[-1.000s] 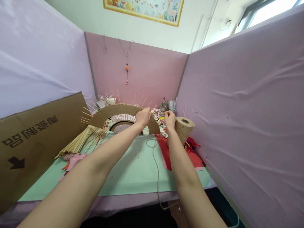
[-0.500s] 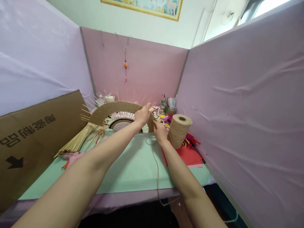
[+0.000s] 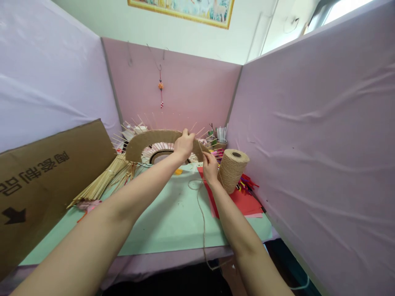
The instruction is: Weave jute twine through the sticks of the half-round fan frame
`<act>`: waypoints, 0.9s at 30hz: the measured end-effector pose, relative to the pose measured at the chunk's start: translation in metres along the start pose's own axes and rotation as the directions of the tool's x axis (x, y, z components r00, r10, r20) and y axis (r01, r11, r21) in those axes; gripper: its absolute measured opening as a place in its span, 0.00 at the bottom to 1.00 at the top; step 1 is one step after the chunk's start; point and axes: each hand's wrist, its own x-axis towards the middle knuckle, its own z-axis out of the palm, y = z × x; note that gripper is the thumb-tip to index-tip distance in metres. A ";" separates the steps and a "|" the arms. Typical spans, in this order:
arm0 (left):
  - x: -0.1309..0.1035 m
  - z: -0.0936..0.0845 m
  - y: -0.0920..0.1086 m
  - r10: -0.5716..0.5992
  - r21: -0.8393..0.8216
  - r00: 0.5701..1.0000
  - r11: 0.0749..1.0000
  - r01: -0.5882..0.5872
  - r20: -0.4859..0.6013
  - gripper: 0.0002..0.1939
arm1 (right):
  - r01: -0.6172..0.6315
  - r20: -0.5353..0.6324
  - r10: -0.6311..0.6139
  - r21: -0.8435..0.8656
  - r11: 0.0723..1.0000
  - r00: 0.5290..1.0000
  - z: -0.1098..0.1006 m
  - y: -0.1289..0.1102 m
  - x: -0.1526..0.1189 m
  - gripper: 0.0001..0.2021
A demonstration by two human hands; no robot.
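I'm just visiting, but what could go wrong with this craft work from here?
The twine lies in a loose loop and hangs past the table's near edge, so it might snag or tangle.

The spool stands upright close beside the right hand; a stray knock could tip it.

Thin sticks poke out around the arch near the left hand, so they could prick a finger or perhaps snap.

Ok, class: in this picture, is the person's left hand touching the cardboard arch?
Touching. The head view shows the left hand wrapped over the cardboard arch toward its right end, with no gap between.
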 end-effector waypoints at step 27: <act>-0.002 -0.143 -0.020 -0.075 -0.759 0.983 0.646 -0.079 -0.166 0.02 | 0.341 -0.178 -0.322 0.083 0.937 0.930 -0.056 -0.146 0.064 0.12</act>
